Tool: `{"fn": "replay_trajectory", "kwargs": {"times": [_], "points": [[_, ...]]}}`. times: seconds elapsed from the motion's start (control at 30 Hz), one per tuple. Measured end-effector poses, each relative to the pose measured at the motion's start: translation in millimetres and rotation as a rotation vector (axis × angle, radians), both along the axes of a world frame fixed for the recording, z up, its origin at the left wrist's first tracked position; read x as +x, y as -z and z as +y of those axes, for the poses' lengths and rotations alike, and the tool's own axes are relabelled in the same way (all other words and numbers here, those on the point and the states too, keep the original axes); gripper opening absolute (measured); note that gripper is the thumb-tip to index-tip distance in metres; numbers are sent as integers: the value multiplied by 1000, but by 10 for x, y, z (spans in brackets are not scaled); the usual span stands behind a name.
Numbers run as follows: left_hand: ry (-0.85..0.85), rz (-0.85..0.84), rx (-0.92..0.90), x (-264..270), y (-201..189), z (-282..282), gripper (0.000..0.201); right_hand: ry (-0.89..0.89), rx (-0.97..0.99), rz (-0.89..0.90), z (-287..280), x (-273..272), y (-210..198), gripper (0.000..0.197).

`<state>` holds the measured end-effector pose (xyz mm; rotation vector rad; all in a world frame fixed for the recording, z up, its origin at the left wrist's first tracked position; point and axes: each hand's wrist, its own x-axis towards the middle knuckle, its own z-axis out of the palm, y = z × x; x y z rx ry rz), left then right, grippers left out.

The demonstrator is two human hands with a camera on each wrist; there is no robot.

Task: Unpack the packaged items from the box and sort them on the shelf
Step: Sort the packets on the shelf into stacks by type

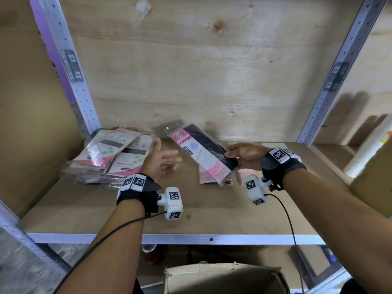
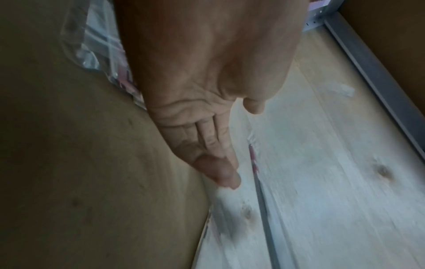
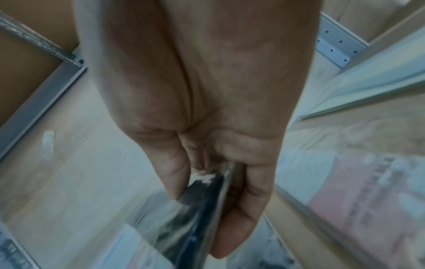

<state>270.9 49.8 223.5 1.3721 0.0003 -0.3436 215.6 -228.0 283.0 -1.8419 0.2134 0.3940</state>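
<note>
Fingers of the right hand (image 1: 246,154) pinched the near-right end of the packet (image 1: 203,152), whose long axis ran far-left. The left hand (image 1: 161,161), relaxed and holding nothing, lay just left of it, beside the stack (image 1: 112,153).

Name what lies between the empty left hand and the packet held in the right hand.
Nothing: in the head view only bare shelf board shows between the left hand and the packet.
</note>
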Motion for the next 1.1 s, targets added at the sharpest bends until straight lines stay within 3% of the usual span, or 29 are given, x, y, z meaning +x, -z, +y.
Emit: {"fn": "replay_trajectory", "kwargs": {"times": [0.1,0.27,0.37,0.47,0.67,0.8,1.1], "points": [[118,-23,64,-88,-87,-145,70,38,111,-38,138,46,22,4],[198,-63,137,-183,-175,-356,41,82,212,-90,321,99,169,15],[155,-108,154,-164,-137,-389,47,139,221,-102,354,117,239,21],[150,-152,197,-137,-108,-400,49,170,141,-104,354,97,265,13],[43,-240,304,-43,-50,-501,46,162,-10,-79,313,94,278,15],[141,-238,367,-20,-28,-597,39,236,-132,-75,254,100,264,35],[227,-215,581,10,75,-749,31,181,-515,-48,201,14,204,42]]}}
